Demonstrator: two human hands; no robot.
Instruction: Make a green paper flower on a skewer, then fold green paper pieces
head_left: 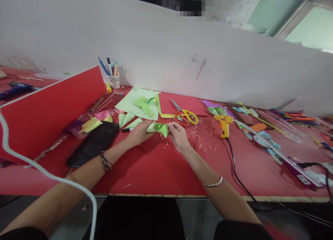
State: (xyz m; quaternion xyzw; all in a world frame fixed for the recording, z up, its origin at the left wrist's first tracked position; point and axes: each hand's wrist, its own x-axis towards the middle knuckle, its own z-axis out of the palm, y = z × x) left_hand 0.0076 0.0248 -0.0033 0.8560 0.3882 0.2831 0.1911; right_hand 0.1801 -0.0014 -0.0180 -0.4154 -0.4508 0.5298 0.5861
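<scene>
You've got the folded green paper piece (159, 128) pinched between both hands just above the red table (156, 170), left hand (139, 132) closed on one end, right hand (178, 134) gripping the other, steadying it for shaping.

Folded green paper (159, 128), mid-table, btwn fingertips.

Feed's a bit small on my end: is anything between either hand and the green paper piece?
Nothing visible. The left hand and the right hand both already hold the green paper piece at its two ends, just above the red table. The scissors and glue gun lie beyond, apart from it.
</scene>
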